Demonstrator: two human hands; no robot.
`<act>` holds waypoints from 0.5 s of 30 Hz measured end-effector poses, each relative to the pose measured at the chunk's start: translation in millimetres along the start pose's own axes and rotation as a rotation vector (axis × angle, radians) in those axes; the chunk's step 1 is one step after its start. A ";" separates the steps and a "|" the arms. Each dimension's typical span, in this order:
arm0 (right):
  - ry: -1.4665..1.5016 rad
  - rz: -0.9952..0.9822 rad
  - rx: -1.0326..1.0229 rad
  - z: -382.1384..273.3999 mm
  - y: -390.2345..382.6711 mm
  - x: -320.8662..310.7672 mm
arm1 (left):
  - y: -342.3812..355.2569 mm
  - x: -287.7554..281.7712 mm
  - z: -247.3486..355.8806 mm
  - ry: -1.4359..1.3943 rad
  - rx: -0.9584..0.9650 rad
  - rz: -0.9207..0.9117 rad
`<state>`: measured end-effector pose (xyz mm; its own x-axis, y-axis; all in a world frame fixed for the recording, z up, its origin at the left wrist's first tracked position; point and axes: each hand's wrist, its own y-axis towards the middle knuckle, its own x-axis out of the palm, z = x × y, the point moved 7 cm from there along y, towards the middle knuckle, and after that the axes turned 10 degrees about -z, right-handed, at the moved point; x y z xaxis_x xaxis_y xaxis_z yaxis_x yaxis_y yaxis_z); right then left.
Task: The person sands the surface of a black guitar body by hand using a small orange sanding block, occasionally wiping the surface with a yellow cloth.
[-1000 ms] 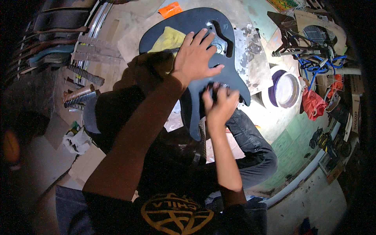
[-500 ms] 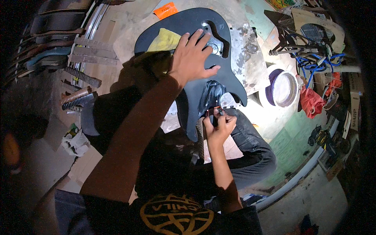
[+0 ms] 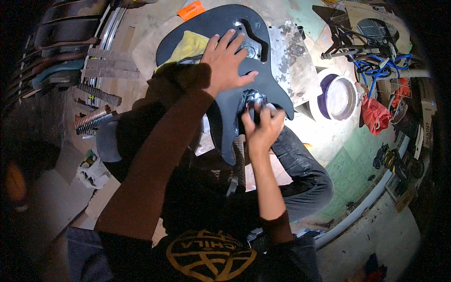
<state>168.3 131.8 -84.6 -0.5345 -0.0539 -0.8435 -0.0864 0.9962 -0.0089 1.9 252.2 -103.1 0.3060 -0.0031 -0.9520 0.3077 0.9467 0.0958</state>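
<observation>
A dark grey electric guitar body [image 3: 211,23] lies in front of me, its two horns toward me. My left hand [image 3: 225,66] rests on its face with fingers spread, just left of the curved routed cavity [image 3: 259,35]. A yellow cloth [image 3: 191,48] lies on the body, partly under my left wrist. My right hand [image 3: 264,129] is closed at the neck pocket [image 3: 249,96] between the horns. Something small and dark is in its fingers; motion blur and the fingers hide what kind it is.
A round white tub [image 3: 340,98] stands at the right, near blue cords [image 3: 380,70] and a red bag [image 3: 375,115]. Long curved pieces [image 3: 61,68] are stacked at the left, with ribbed rolls [image 3: 94,117] below them. An orange paper [image 3: 191,10] lies beyond the body.
My right hand has moved slightly away from me, farther into the neck pocket. My left hand stays flat on the guitar body. The whole view has shifted a little.
</observation>
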 end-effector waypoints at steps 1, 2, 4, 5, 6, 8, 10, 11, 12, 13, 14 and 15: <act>0.017 -0.024 0.005 4.7 -15.5 2.0 | -0.8 -1.8 -1.3 0.002 -0.002 -0.002; 0.055 -0.020 -0.014 10.0 -34.8 1.7 | 0.2 -5.4 -1.1 0.001 -0.002 0.003; 0.007 -0.021 0.026 6.4 -34.8 -2.0 | -1.5 -5.1 1.4 -0.005 -0.005 0.002; -0.022 0.000 0.021 8.7 -20.6 0.7 | 1.7 -5.6 0.2 0.003 -0.003 0.013; -0.022 0.031 0.015 2.7 0.2 -0.6 | 2.5 -5.3 0.7 0.004 0.000 0.014; 0.039 0.077 -0.021 2.6 12.5 -0.9 | -2.8 -1.2 6.7 0.000 -0.001 0.001; 0.054 -0.007 -0.008 5.0 -16.5 -1.6 | -0.3 -4.1 -0.3 0.013 -0.004 -0.001; 0.054 -0.040 -0.005 9.8 -33.8 -1.8 | 3.3 -7.7 -1.3 0.003 0.003 0.017; 0.081 -0.041 0.022 4.5 -39.4 -2.7 | 0.0 -7.7 0.3 -0.009 0.006 0.021; 0.053 -0.010 -0.007 3.3 -31.5 -3.3 | -2.4 -7.7 1.2 -0.020 0.008 0.026; 0.025 0.020 -0.037 5.3 -14.5 -0.5 | -1.4 -8.0 -0.6 0.006 -0.006 0.036; -0.005 0.044 -0.060 -4.8 5.5 -2.9 | -2.3 -6.5 -1.4 0.014 -0.003 0.035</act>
<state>165.3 137.1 -79.6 -0.5347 -0.0093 -0.8450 -0.1131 0.9917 0.0607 -2.1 250.5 -97.5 0.3039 0.0343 -0.9521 0.2947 0.9469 0.1282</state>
